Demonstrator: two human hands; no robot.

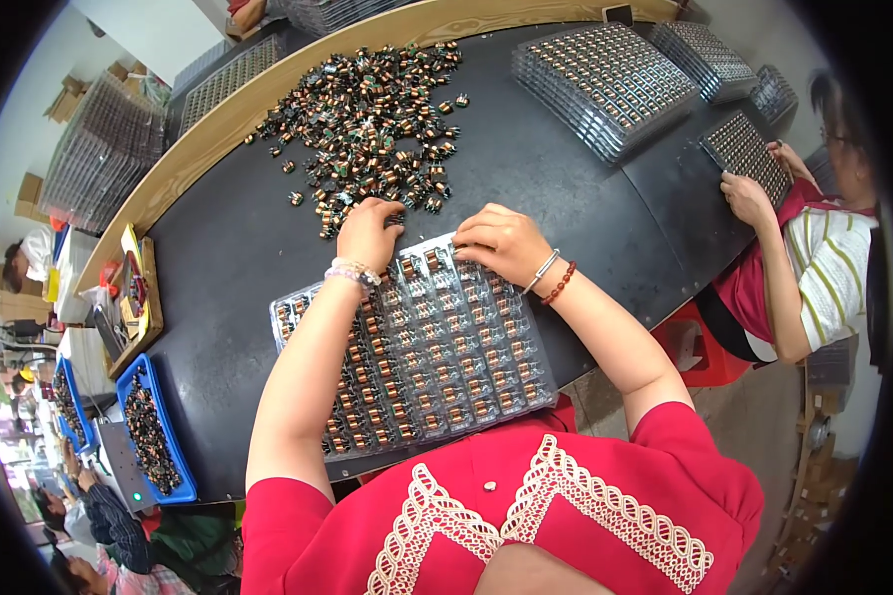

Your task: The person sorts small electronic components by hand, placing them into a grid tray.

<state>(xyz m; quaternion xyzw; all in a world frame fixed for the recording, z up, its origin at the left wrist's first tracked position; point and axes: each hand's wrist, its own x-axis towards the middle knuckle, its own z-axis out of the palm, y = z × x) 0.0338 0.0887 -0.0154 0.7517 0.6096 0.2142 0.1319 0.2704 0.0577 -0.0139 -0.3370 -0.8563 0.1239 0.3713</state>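
A clear plastic tray (437,347) with many small pockets lies on the black table (566,198) in front of me, most pockets filled with small copper-wound coil parts. My left hand (367,233) rests at the tray's far edge, fingers curled against the near fringe of a big loose pile of coil parts (367,109). My right hand (501,241) sits on the tray's far right corner, fingers bent down onto the pockets. Whether either hand pinches a part is hidden by the fingers.
Stacks of filled clear trays (605,84) stand at the far right. A person in a striped top (824,268) handles another tray (749,154) at the right. Blue bins of parts (154,431) sit lower left. A wooden rim (218,124) borders the table.
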